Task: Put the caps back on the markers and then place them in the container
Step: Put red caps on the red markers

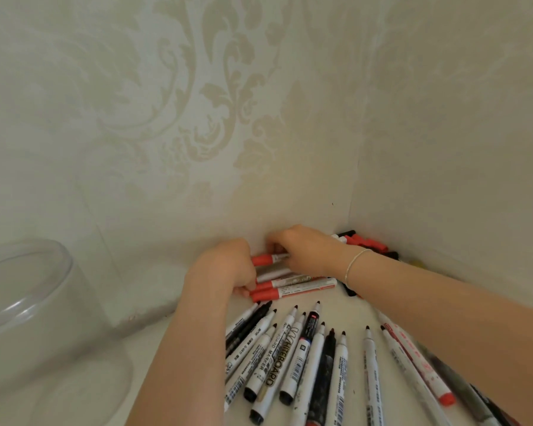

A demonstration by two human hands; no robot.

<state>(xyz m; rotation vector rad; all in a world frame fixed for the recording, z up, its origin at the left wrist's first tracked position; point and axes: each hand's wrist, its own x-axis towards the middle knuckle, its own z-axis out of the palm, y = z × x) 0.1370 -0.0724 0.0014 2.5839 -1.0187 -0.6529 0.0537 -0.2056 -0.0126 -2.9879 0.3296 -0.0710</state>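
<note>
My left hand (228, 265) grips the red cap end of a red-capped marker (266, 259) near the wall. My right hand (305, 250), with a thin bracelet on its wrist, holds the same marker's white barrel. Just below them lie a few capped red markers (293, 289) side by side. Several uncapped markers (305, 355) fan out on the white table, tips pointing toward the wall. A pile of loose red and black caps (363, 241) sits in the corner behind my right wrist. The clear plastic container (28, 302) stands at the far left.
Patterned wallpaper walls meet in a corner right behind the caps. The white table (142, 339) runs between the container and the markers. A marker with a red end (419, 361) lies under my right forearm.
</note>
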